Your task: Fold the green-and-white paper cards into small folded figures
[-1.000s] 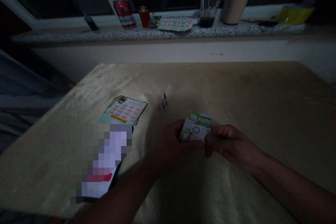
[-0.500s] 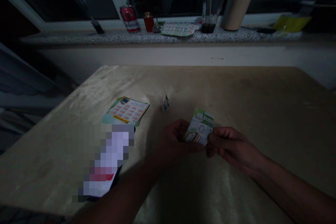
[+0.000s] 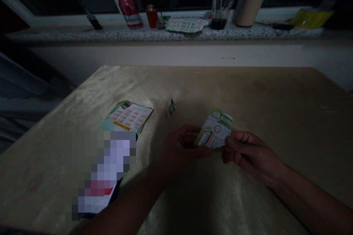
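Observation:
Between my two hands is a green and white printed card (image 3: 216, 129), tilted above the table. My left hand (image 3: 182, 147) grips its lower left edge, thumb below and fingers behind. At the lower right edge, my right hand (image 3: 245, 148) pinches it between thumb and fingers. A small folded paper piece (image 3: 171, 108) with print stands on the table beyond my left hand. Left of that lies a stack of printed cards (image 3: 131, 115) with a calendar grid on top. Nearer to me, beside my left forearm, is a phone (image 3: 110, 172) with its lit screen mostly blurred out.
On the granite windowsill (image 3: 110, 36) at the back stand a red drink can (image 3: 130, 13), a small red jar (image 3: 152, 16), a printed packet (image 3: 184, 24), a lidded plastic cup (image 3: 220, 7) and a tan cylinder (image 3: 253, 0). Something yellow (image 3: 311, 18) sits at the right. The table (image 3: 275, 95) has a pale cover.
The card has shifted slightly right and its face shows wider. My right hand has moved a little to the right with it. The view has tilted slightly.

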`<state>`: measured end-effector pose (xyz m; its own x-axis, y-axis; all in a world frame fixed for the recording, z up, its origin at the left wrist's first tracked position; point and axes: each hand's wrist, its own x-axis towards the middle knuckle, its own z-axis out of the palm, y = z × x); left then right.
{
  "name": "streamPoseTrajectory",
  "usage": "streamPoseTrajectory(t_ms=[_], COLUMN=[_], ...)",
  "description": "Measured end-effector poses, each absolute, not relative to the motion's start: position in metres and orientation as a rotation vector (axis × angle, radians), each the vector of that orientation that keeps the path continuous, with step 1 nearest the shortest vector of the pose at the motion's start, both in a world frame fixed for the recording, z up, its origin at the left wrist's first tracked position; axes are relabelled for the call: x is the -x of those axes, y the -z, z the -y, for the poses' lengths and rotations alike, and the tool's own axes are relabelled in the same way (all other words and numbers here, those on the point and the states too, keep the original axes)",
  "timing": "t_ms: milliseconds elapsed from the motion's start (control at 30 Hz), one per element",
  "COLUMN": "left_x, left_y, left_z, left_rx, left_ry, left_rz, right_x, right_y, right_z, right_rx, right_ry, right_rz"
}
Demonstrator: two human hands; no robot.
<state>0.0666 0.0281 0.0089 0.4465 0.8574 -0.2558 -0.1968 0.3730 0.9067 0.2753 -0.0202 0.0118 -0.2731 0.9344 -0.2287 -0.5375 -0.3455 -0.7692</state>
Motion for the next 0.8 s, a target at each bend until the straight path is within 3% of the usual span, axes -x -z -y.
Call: streamPoseTrajectory(t_ms=[800], left_x=[-0.0659], left_y=[-0.0090], left_z=[-0.0278], left_rx=[-1.058], left_ry=[-0.837], left_rz=[-0.773], right_x=[-0.2790], right_y=[-0.0129], right_z=[0.0208], right_rx=[0.978], right_ry=[-1.683], right_rz=[0.827])
